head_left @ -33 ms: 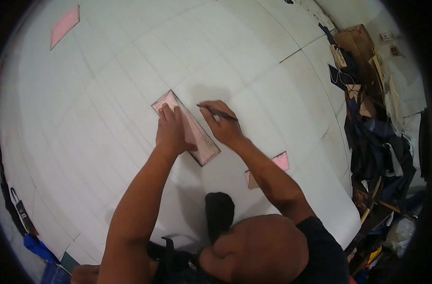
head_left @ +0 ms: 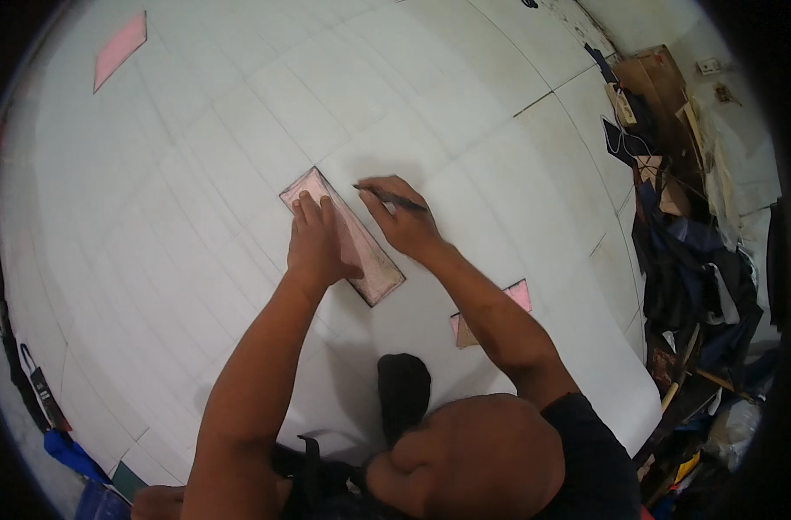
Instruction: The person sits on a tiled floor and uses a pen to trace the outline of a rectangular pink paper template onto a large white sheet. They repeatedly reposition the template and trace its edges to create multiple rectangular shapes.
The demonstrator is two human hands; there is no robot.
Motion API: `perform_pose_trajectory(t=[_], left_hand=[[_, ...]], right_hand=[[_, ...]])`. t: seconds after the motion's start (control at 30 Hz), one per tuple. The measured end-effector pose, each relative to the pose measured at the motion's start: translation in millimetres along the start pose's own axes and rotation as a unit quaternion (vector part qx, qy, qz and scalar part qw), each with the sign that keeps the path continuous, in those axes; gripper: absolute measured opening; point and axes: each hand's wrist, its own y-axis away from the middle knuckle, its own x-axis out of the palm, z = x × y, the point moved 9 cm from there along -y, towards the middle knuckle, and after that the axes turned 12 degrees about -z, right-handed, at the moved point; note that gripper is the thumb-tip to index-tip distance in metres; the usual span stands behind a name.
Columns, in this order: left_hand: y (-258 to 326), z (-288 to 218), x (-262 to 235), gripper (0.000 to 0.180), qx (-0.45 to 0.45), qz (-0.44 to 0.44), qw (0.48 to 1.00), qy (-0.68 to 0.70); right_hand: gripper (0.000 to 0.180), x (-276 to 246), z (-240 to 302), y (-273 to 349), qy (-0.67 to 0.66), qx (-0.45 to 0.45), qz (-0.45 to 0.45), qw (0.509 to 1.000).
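Observation:
My left hand (head_left: 316, 243) lies flat with its fingers apart on a long pink rectangular card-like piece (head_left: 376, 270) with dark edges, pressing it against a large white sheet (head_left: 196, 286). The piece lies slantwise, and a fold or diagonal line runs along it. Just right of it, my right hand (head_left: 406, 227) is closed around a slim dark pen (head_left: 404, 203). The pen's tip points left toward the piece's upper right edge, a small gap away; whether it touches the sheet I cannot tell.
Another pink piece (head_left: 120, 52) lies at the far left. Under my right forearm is a partly hidden pink and tan piece (head_left: 517, 295). Faint lines cross the sheet. Along the right are a cardboard box (head_left: 660, 91) and heaped dark cloth (head_left: 699, 277). My dark-covered foot (head_left: 402, 390) rests nearby.
My right hand has shifted slightly left and away from me, bringing the pen tip along beside the pink piece's edge. The left hand and the pieces stay in place.

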Motion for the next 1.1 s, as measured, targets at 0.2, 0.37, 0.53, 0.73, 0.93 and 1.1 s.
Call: perform_pose_trajectory(t=[0.2, 0.37, 0.53, 0.73, 0.93, 1.1], left_hand=[[-3, -2, 3, 0.146, 0.005, 0.009, 1.0, -0.012], [-2, 1, 5, 0.148, -0.009, 0.021, 0.999, -0.042], [-2, -1, 5, 0.149, -0.012, 0.027, 0.998, -0.05], [-4, -1, 9, 0.149, -0.006, 0.041, 0.997, -0.061], [-1, -2, 10, 0.148, -0.004, 0.053, 0.995, -0.081], [-2, 1, 10, 0.15, -0.016, 0.047, 0.997, -0.06]], right_hand=[[0.025, 65, -21, -42, -0.043, 0.079, 0.082, 0.993], [0.027, 75, -24, -48, -0.007, 0.055, 0.087, 0.995], [0.027, 76, -20, -49, 0.004, 0.022, 0.094, 0.995], [0.021, 62, -8, -28, 0.096, -0.114, 0.163, 0.975], [0.017, -3, 9, 50, 0.139, -0.162, 0.227, 0.95], [0.021, -47, 6, 102, 0.114, -0.128, 0.236, 0.957]])
